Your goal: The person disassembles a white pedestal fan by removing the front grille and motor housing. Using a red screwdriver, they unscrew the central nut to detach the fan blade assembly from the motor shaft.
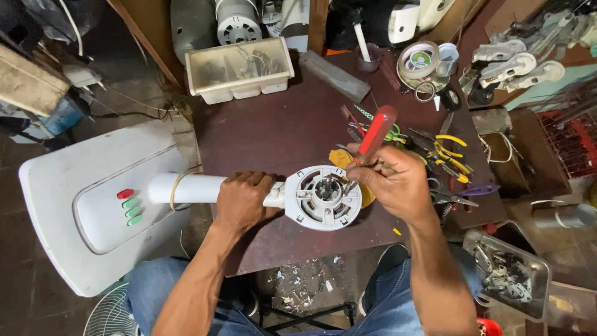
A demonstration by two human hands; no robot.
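- The left hand [244, 200] is wrapped shut around the white fan neck [186, 188], just beside the round motor housing [323, 198], pinning the whole piece sideways over the near edge of the dark brown worktable [273, 130].
- The right hand [393, 180] is closed on a red-handled screwdriver [375, 135], fingers bunched low on the shaft, its tip angled down into the open face of the housing near the centre hub.
- The fan's white base [68, 205], with its red and green buttons [129, 206], hangs off the table to the left — it looks bulky, so the assembly probably wants to tip that way; the grip on the neck seems the right place to steady it.
- The housing reads as stiff moulded plastic, light but likely brittle at its thin ribs and slick under a slipping tip; the tube is smooth, so a full-hand clasp suits it better than a pinch.
- Room is tight on the right: yellow-handled pliers [449, 152], scissors [457, 198] and other tools lie just beyond the right hand, with tape rolls [420, 61] farther back.
- A clouded plastic box [239, 68] sits at the table's far edge, well apart — the middle of the table is the open ground.
- A tray of metal parts [510, 274] stands below the table's right corner, near the right elbow.
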